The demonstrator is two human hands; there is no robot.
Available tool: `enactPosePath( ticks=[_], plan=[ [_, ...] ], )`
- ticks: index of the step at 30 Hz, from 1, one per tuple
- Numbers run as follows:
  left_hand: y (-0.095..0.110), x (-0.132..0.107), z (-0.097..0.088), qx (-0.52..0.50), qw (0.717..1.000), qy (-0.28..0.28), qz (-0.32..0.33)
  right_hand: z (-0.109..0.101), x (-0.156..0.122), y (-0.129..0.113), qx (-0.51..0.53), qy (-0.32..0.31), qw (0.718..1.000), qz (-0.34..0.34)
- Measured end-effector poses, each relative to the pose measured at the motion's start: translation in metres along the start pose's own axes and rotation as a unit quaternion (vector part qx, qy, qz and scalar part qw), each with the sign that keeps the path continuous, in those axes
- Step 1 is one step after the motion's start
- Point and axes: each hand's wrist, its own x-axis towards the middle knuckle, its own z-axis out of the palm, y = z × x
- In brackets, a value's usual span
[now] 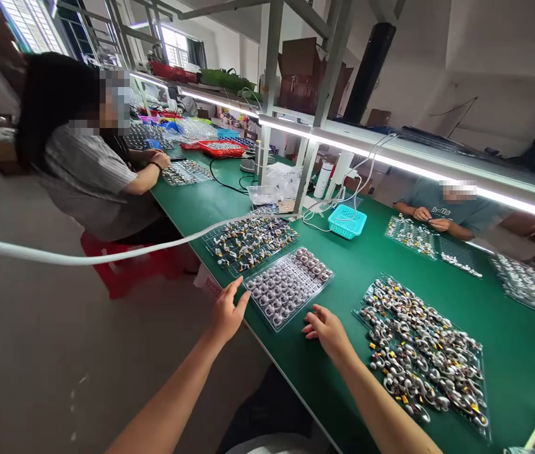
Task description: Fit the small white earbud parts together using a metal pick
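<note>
Left hand: fingers spread, nothing visible in them, at the left corner of the clear tray; contact unclear.
Right hand: fingers loosely curled, apparently empty, just off its lower right edge.
Clear tray: centre of frame; probably light, flexible, slick; best held level by opposite rims.
Round parts: silvery-white, in rows, likely easily spilled.

Turq. bskt on grn tbl; thick wht cable; co-worker on red stool.
</note>
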Motion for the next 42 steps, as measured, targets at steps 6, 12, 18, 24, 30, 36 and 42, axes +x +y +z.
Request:
enactPosePath(
  ticks=[6,12,18,24,30,36,42],
  plan=[
    [0.003,0.007,-0.001,-0.011,1.000,-0.024,-0.007,0.012,0.015,0.001,0.042,0.022,0.999,0.017],
    [0.005,0.013,0.004,-0.008,1.000,-0.001,-0.001,0.011,0.024,0.004,0.054,0.025,0.998,0.028],
    [0.001,0.013,0.008,0.001,1.000,0.013,-0.001,0.008,0.030,0.002,0.058,0.007,0.998,0.036],
    [-0.002,0.013,0.010,0.013,1.000,0.016,-0.005,0.004,0.029,-0.005,0.060,-0.007,0.996,0.062],
    [-0.001,0.019,0.006,0.014,1.000,0.011,-0.020,-0.008,0.032,-0.006,0.067,-0.006,0.994,0.082],
    [0.003,0.023,0.002,0.013,0.999,0.005,-0.030,-0.044,0.056,-0.008,0.055,0.101,0.993,0.029],
    [-0.002,0.024,0.000,-0.017,0.997,-0.009,-0.076,-0.061,0.092,-0.023,0.027,0.160,0.987,0.014]
  ],
)
